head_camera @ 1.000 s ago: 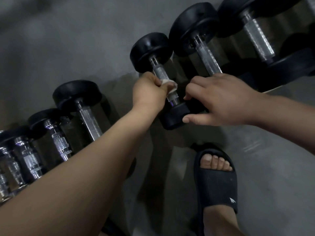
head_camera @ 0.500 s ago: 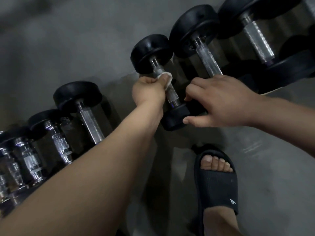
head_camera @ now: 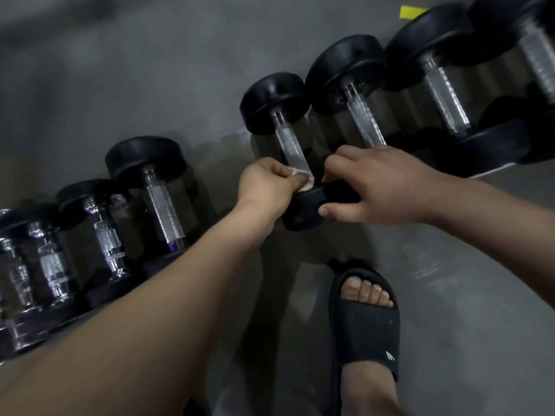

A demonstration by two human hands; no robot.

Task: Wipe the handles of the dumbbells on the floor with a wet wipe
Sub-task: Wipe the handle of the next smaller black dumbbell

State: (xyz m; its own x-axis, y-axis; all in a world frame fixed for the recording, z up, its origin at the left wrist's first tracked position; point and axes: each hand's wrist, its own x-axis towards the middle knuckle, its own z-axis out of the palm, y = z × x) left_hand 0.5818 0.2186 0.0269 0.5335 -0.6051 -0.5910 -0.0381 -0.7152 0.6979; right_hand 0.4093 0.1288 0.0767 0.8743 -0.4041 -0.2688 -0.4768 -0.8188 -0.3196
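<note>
A row of black dumbbells with chrome handles lies on the grey floor. My left hand [head_camera: 267, 183] grips a white wet wipe [head_camera: 304, 178] wrapped round the near end of the middle dumbbell's handle [head_camera: 289, 147]. My right hand [head_camera: 369, 187] holds that dumbbell's near black head [head_camera: 306, 211], thumb along its edge and fingers curled over the top. The far head [head_camera: 274, 102] points away from me.
More dumbbells lie to the left [head_camera: 163, 202] and to the right [head_camera: 363, 115], close together. My foot in a black slide sandal [head_camera: 365, 319] stands just below the held dumbbell. A yellow scrap [head_camera: 411, 10] sits at the top right.
My left hand slid the wipe up the handle toward the far head, then back down to the near end. My right hand stayed on the near head.
</note>
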